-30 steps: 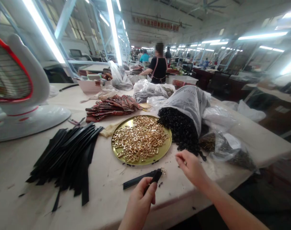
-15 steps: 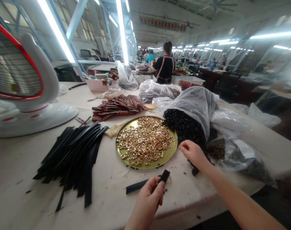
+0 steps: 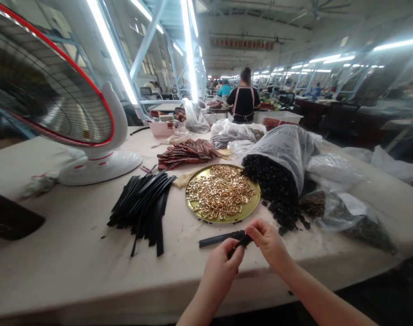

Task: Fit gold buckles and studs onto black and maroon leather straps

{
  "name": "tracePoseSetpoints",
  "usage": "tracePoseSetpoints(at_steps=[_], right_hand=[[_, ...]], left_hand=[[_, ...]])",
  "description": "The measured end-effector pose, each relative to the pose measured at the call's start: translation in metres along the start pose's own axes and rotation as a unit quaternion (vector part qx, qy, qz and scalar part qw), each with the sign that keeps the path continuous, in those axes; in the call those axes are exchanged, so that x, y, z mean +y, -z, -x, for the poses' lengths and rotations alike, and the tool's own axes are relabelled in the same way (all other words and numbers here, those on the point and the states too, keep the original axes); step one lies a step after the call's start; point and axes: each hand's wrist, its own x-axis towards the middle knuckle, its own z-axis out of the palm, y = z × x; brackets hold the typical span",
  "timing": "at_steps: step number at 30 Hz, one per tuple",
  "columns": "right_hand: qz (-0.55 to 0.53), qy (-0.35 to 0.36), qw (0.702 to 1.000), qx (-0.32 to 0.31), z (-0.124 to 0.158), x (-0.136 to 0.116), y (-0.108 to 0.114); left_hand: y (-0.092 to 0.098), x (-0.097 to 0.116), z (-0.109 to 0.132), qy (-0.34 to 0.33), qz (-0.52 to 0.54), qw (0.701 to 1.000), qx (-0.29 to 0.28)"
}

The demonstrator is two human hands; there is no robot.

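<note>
My left hand (image 3: 222, 267) pinches the near end of a black strap (image 3: 220, 238) that lies across the table's front edge. My right hand (image 3: 269, 242) has come against the same end, fingers closed on it; any small piece in them is hidden. Just beyond the hands sits a round gold tray (image 3: 193, 206) heaped with gold buckles (image 3: 222, 192). A pile of small black loops (image 3: 277, 194) spills from a grey plastic bag (image 3: 284, 147) to the tray's right. A stack of black straps (image 3: 143, 206) lies to the tray's left.
A white and red desk fan (image 3: 91, 136) stands at the left. Brown-red straps (image 3: 188, 154) lie behind the tray, with clear plastic bags (image 3: 342, 206) at the right. A dark flat object (image 3: 9, 219) sits at the far left. A person in black (image 3: 243, 99) works at a farther table.
My right hand left the black loop pile and came back to meet my left hand at the strap's end. The camera has shifted right and back, so the fan shows more.
</note>
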Motion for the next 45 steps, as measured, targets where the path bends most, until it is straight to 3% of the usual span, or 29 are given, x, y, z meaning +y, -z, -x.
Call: tracePoseSetpoints(at_steps=[3,10,17,22,25,28,34,38,42,45], right_hand=[[0.06,0.041,0.997,0.002,0.005,0.002,0.0],[-0.036,0.014,0.998,0.056,0.013,0.0,-0.011],[-0.234,-0.109,0.963,0.08,0.023,0.01,-0.037],[-0.181,-0.112,0.975,0.063,0.02,0.012,-0.033],[-0.101,-0.042,0.993,0.033,0.02,0.008,-0.026],[-0.085,0.024,0.996,0.018,0.022,0.007,-0.024],[-0.171,-0.121,0.973,-0.095,0.018,0.006,-0.016],[-0.145,-0.163,0.96,-0.177,0.017,0.002,-0.004],[-0.17,-0.179,0.954,-0.172,0.022,0.002,0.0],[-0.173,-0.171,0.953,-0.18,0.026,0.002,0.001]], left_hand=[[-0.002,-0.002,0.003,-0.007,0.012,1.0,-0.017],[-0.011,-0.002,-0.001,0.008,0.131,0.991,0.01],[-0.011,-0.005,-0.002,-0.008,0.129,0.99,0.048],[-0.008,-0.007,-0.003,-0.001,0.149,0.989,0.015],[-0.003,-0.009,-0.007,0.035,0.173,0.984,-0.018],[0.001,-0.008,-0.01,0.027,0.19,0.981,-0.033],[0.005,-0.008,-0.007,0.021,0.184,0.981,-0.056],[0.01,-0.015,-0.006,0.026,0.087,0.995,-0.03],[0.012,-0.019,-0.004,0.015,-0.019,1.0,-0.011],[0.012,-0.018,0.001,-0.017,-0.036,0.999,-0.026]])
